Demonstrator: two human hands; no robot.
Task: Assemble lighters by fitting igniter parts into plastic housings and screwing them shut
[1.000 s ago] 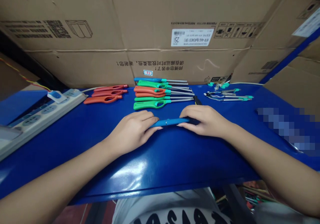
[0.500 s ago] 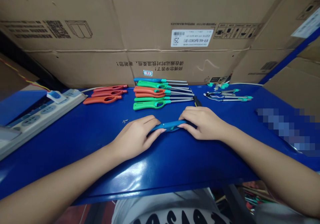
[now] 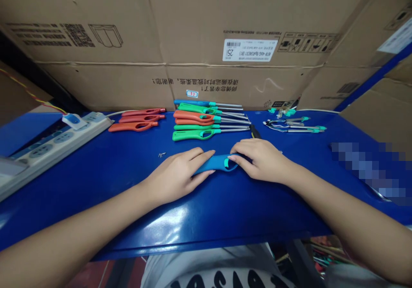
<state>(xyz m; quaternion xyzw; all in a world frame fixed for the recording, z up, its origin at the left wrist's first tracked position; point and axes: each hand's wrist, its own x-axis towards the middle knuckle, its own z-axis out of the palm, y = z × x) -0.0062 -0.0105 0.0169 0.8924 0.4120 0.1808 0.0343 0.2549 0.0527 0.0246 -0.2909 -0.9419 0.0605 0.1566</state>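
Left hand [image 3: 182, 174] and right hand [image 3: 262, 159] are pinching opposite ends of the blue lighter [image 3: 211, 164], just below frame centre, seemingly steadying it, while green lighters [image 3: 186, 135] are lying above, apparently placed within easy reach.

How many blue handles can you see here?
2: the held blue handle, between the left hand and right hand; and the farther blue handle, just behind the green and orange lighters. Others could be hidden.

Blue handle [image 3: 210, 164], ends hidden by left hand [image 3: 180, 170] and right hand [image 3: 265, 159], slivers [image 3: 162, 154] left of it too small to identify, pixelated object [image 3: 370, 170] to its right
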